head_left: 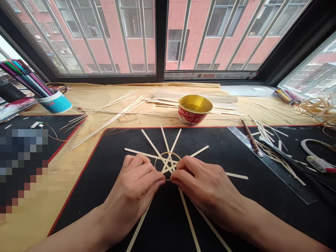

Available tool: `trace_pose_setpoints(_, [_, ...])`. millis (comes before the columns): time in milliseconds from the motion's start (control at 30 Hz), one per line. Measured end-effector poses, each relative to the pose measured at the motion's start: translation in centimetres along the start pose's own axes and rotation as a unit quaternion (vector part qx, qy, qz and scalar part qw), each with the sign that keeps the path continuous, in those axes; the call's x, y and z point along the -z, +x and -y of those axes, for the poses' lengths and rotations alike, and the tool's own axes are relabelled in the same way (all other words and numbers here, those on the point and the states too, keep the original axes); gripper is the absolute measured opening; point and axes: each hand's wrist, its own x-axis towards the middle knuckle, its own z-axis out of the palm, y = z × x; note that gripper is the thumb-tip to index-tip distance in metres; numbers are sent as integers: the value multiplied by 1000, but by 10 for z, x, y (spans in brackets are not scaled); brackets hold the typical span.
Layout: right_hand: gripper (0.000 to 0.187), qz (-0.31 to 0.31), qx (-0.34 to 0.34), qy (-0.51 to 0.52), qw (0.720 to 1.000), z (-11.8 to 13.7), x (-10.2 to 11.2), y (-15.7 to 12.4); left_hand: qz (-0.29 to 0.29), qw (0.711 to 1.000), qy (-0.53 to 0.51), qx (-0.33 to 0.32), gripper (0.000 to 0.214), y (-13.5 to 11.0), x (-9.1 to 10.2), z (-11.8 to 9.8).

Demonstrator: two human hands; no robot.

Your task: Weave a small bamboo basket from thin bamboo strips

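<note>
Several pale flat bamboo strips cross each other in a star on the black mat, their ends fanning outward. A thin tan ring circles the crossing at the middle. My left hand is closed, its thumb and finger pinching the ring's near left side. Opposite it, my right hand is closed too and pinches the near right side, the fingertips of both hands a small gap apart. Parts of the ring and strips are hidden under my fingers.
Beyond the mat stands a red bowl with a gold inside. Loose strips lie behind. At right are a clear ruler, a pencil, scissors and a tape roll. A blue-white cup of pens stands at left.
</note>
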Motion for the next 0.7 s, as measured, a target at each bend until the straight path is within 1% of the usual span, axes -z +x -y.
trace_pose_setpoints(167, [15,13,9,-15,1000,-1,0,2,16,1000,-7,-2,14,-1,1,0])
trace_pose_setpoints(367, [23,6,19,-8,1000,-2,1,4,29,1000,7,-6,16,-2,2,-2])
trace_pose_setpoints(467, [26,-3,21,-6,1000,-3,1,3,20,999,32,-12,14,-1,2,-1])
trace_pose_setpoints(567, [28,-9,13,-4,1000,-4,0,2,-3,999,53,-8,10,0,0,3])
trace_pose_setpoints(700, [29,-6,-7,19,1000,-7,-2,1,-4,999,44,-2,14,1,-2,6])
